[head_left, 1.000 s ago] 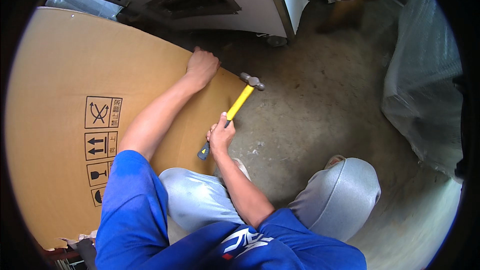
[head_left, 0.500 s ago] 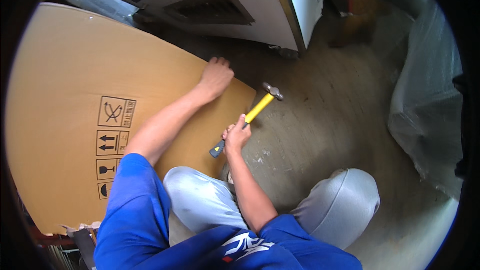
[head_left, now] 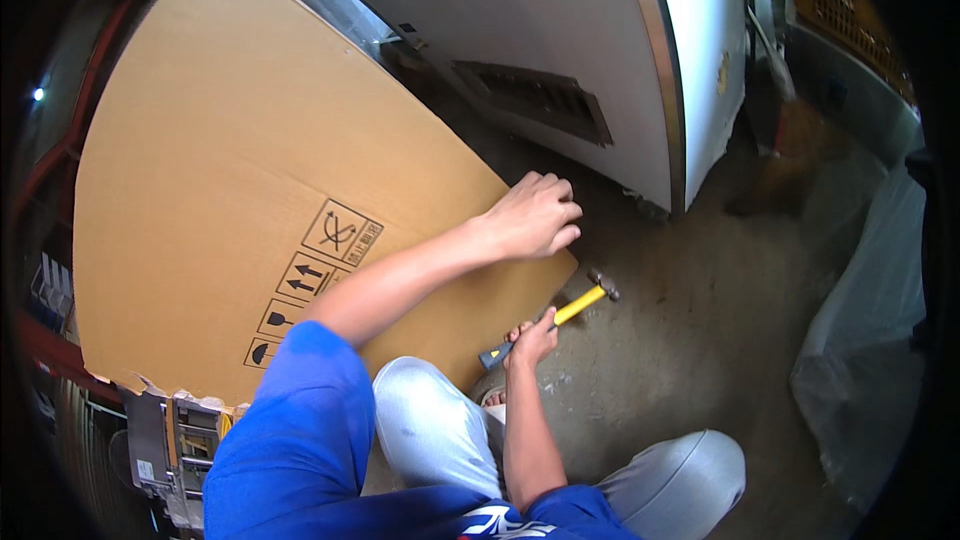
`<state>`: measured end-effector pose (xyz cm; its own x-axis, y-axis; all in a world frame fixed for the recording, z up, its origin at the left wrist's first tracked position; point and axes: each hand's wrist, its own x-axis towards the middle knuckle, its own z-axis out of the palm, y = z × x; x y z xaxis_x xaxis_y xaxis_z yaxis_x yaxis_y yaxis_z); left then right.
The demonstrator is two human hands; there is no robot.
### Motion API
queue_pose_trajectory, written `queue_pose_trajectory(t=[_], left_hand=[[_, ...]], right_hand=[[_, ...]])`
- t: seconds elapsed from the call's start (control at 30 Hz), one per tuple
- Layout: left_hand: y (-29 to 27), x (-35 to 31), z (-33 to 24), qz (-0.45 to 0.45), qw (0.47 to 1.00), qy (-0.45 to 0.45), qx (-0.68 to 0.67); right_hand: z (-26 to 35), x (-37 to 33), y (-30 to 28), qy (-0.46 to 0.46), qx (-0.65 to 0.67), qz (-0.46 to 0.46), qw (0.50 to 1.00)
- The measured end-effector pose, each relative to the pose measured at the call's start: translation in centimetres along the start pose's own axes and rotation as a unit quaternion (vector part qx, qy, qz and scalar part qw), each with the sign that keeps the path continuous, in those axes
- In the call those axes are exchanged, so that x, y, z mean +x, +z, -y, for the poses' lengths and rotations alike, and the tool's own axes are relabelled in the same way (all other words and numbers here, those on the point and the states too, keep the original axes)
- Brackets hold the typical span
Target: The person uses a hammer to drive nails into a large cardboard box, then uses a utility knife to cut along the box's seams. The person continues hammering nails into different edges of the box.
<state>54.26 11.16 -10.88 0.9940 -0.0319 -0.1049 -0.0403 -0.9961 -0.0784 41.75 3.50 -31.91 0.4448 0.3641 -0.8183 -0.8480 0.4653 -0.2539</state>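
Note:
My right hand is wrapped round the handle of a ball-peen hammer. The handle is yellow with a dark grip end, and the metal head points away to the right. Over the right edge of a large brown cardboard sheet or box side is my left hand, its fingers curled. Its fingertips bend out of sight, so whatever they hold, if anything, stays hidden. Black handling symbols are printed on the cardboard beneath my left forearm.
A large grey-white panel or cabinet with a dark vent stands beyond the cardboard. Translucent plastic sheeting hangs at the right. Metal items lie at the lower left. My bent knees flank the right arm above the concrete floor.
The view has shifted, so the scene sits lower and further right. My left hand looks larger and appears raised from the cardboard's edge. The hammer stays in my right hand.

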Motion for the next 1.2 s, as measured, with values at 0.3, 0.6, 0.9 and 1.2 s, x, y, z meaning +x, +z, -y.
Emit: queue_pose_trajectory(t=[0.3, 0.6, 0.9, 1.2], left_hand=[[-25.7, -20.4, -4.9, -0.298, 0.945, -0.093, 0.097], [-36.7, -39.3, -8.2, -0.449, 0.767, -0.378, 0.261], [-43.7, -48.8, 0.4, -0.420, 0.710, -0.549, 0.132], [-47.0, -52.5, 14.0, -0.031, 0.713, -0.688, 0.133]], right_hand=[[3.8, -1.0, -1.1, 0.037, -0.090, -0.029, 0.995], [9.6, 0.9, -2.4, 0.100, -0.201, 0.022, 0.974], [16.6, 5.6, -7.1, 0.144, -0.353, 0.109, 0.918], [17.0, 3.7, -6.7, 0.156, -0.488, 0.137, 0.848]])
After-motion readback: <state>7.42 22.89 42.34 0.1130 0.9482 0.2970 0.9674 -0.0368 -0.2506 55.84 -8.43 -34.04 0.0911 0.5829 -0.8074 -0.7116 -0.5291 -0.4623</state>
